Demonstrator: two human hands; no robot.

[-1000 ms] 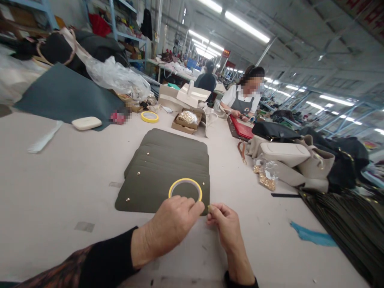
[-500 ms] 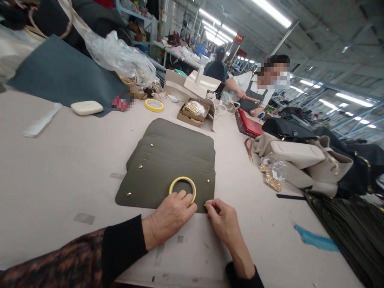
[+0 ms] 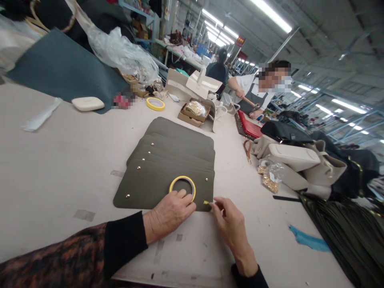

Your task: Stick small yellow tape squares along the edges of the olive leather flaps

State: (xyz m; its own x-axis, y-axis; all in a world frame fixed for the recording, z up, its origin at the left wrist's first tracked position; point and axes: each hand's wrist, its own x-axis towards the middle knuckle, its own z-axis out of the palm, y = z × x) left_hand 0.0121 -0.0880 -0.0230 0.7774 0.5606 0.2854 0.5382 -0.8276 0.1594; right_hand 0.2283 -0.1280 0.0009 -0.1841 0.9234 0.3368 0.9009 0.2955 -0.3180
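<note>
My left hand (image 3: 172,212) is closed on a roll of yellow tape (image 3: 172,182), which stands tilted over the front olive-green panel (image 3: 156,188). That panel tops an overlapping stack of similar panels (image 3: 180,132) with rounded corners and small gold-coloured studs. At the panel's near right corner, my right hand (image 3: 229,218) has thumb and forefinger pinched together. A small piece of yellow tape (image 3: 206,203) sticks out from those fingertips over the corner. Whether the tape piece touches the panel, I cannot tell.
A second tape roll (image 3: 155,104), a white oval case (image 3: 87,104) and an open cardboard box (image 3: 192,119) lie farther back. Beige bags (image 3: 294,154) and dark green pieces (image 3: 339,236) crowd the right side. A co-worker (image 3: 255,90) holds a hammer across the table.
My right hand has moved slightly right, and more of the yellow tape piece shows at its fingertips. My left hand stays on the roll. The front panel has shifted slightly left.
</note>
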